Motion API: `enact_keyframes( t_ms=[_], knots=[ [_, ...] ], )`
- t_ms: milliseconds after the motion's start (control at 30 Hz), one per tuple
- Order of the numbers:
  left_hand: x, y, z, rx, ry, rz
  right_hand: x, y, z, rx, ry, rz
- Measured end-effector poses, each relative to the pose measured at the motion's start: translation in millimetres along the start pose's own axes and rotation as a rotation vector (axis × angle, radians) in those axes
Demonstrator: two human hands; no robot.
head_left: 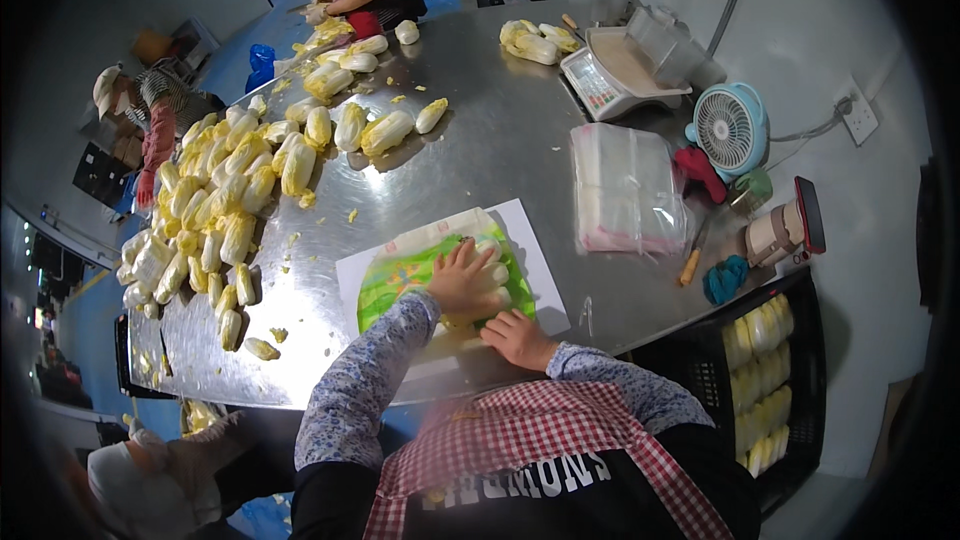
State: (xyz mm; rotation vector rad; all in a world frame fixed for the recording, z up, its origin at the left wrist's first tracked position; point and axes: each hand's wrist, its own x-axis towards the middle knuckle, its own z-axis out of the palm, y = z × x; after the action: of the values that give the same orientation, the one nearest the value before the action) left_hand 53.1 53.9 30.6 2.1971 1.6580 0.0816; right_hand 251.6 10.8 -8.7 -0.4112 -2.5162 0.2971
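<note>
Steel table (500,120): cabbage heap (215,200), bag stack (625,190); both hands (462,280) flat, unclenched on green bag (400,275).

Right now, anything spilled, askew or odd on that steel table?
Yes: loose yellow leaf scraps lie scattered on the bare steel table beside the heap of pale yellow cabbages. Otherwise tidy: the left hand and right hand press on a green printed bag of cabbages lying on a white sheet.
</note>
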Motion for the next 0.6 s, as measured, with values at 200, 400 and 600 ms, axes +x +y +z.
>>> enact_keyframes(
  t_ms=[200,400,600],
  knots=[
    [32.8,-60.5,17.9,-0.649,0.133,-0.052,48.6,29.4,-15.2,-0.019,0.086,-0.016],
    [30.0,-63.3,15.1,-0.478,0.017,-0.091,69.1,54.8,12.1,-0.006,0.017,0.166],
    [83.2,-77.9,-1.6,-0.260,0.392,-0.022,59.0,61.5,19.7,-0.074,-0.114,0.277]
  ],
)
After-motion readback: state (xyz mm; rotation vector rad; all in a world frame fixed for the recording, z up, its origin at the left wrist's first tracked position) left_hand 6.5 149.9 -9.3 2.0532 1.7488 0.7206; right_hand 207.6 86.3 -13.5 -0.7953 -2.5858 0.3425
